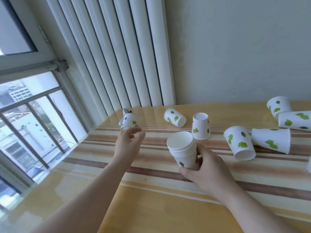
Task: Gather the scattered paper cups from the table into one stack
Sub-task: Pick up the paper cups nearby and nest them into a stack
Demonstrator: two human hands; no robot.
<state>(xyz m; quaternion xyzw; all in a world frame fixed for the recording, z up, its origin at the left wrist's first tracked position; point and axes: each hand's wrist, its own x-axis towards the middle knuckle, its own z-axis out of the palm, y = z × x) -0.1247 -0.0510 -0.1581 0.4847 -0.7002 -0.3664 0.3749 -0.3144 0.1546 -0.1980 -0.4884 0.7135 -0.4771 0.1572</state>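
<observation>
My right hand grips a stack of several white paper cups with green leaves, mouth up and tilted left. My left hand is stretched out with fingers apart, just short of a cup lying on its side near the table's far left corner. Another cup lies on its side at the back. One cup stands upside down in the middle. To the right, a tilted cup leans beside a toppled one, and two more cups lie at the far right.
The table has a glossy striped yellow and brown cover. A white radiator stands behind it, a window runs along the left edge, and a pale wall is at the back. A small white object sits behind the leftmost cup.
</observation>
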